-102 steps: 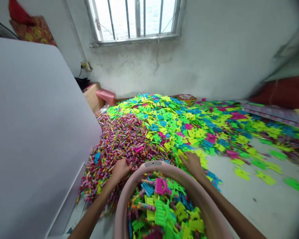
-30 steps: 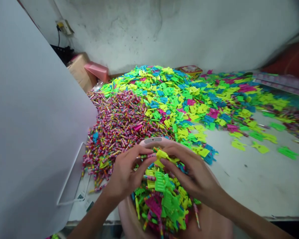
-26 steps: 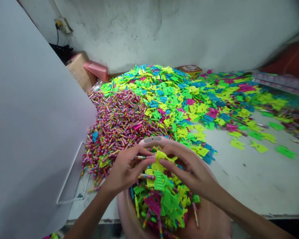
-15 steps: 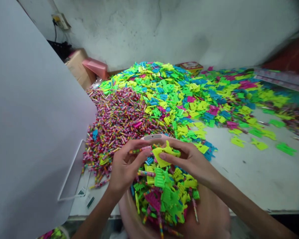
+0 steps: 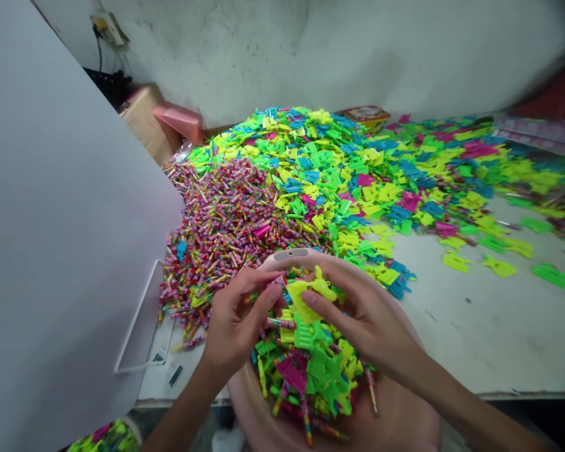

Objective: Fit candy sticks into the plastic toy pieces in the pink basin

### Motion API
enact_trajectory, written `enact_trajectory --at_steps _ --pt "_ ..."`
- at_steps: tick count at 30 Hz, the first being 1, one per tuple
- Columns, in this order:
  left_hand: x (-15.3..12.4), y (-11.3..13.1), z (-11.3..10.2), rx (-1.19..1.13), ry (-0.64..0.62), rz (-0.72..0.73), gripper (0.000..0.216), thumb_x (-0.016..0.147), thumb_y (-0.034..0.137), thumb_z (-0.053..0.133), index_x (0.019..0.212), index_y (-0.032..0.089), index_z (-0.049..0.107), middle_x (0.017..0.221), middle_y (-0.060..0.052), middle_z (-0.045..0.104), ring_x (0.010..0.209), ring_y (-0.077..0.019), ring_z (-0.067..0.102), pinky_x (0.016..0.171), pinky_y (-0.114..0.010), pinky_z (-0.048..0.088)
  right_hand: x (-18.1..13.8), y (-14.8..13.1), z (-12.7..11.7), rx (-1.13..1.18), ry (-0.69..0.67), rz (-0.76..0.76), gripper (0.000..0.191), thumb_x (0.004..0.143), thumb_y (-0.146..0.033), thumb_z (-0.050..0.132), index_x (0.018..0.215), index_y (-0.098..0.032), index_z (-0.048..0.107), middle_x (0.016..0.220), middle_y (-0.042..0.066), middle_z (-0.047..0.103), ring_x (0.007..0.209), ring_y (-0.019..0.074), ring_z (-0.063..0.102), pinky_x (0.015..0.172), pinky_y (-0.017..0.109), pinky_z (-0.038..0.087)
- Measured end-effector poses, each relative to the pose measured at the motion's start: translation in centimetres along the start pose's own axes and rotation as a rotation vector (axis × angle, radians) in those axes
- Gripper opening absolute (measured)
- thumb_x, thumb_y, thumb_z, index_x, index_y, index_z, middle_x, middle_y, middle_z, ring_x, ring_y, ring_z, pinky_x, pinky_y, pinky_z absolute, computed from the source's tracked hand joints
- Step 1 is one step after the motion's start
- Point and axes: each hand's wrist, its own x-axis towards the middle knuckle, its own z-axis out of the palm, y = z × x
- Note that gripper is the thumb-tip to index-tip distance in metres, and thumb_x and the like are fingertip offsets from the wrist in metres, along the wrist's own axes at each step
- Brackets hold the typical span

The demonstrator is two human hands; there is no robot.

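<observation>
My left hand (image 5: 235, 320) pinches a thin striped stick (image 5: 253, 297) above the rim of a pale pink plastic basin (image 5: 290, 254). My right hand (image 5: 362, 320) grips a flat yellow plastic piece (image 5: 305, 300) by its edges, close to the fingers of my left hand. Below them the basin holds a mound of green, yellow, magenta and blue plastic pieces (image 5: 306, 358) mixed with striped sticks. Beyond the rim lie a large heap of striped sticks (image 5: 221, 213) and a heap of bright plastic pieces (image 5: 329, 163).
A tall white board (image 5: 66, 220) stands along the left side. A cardboard box (image 5: 144, 119), a pink box (image 5: 179, 122) and a small printed tin (image 5: 367, 114) sit by the rough wall. Loose green and yellow pieces lie scattered on the pale floor (image 5: 489, 326) at right.
Both hands have come from the heaps to above the basin, and the yellow piece and striped stick are now in them. The view has tilted down, and the pieces have turned slightly between my fingers.
</observation>
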Motion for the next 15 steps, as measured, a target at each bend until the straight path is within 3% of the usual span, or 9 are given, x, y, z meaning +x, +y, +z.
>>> enact_trajectory --at_steps 10,15 --pt "0.2 -0.57 0.05 -0.052 -0.016 -0.001 0.017 0.096 0.033 0.065 0.103 0.018 0.069 0.07 0.0 0.068 0.047 -0.007 0.055 0.041 -0.017 0.045 -0.17 -0.05 0.03 -0.034 0.004 0.033 0.024 0.098 -0.043 0.06 0.118 -0.031 0.068 0.105 0.004 0.073 0.108 0.0288 0.066 0.096 0.043 0.053" --pt "-0.03 -0.88 -0.15 0.029 -0.009 0.044 0.017 0.097 0.031 0.064 0.106 0.018 0.068 0.073 -0.001 0.067 0.055 -0.0086 0.059 0.046 -0.017 0.048 -0.23 -0.03 0.26 -0.038 0.032 0.042 0.017 0.098 -0.042 0.059 0.105 -0.029 0.068 0.099 0.004 0.072 0.105 0.0286 0.068 0.095 0.043 0.053"
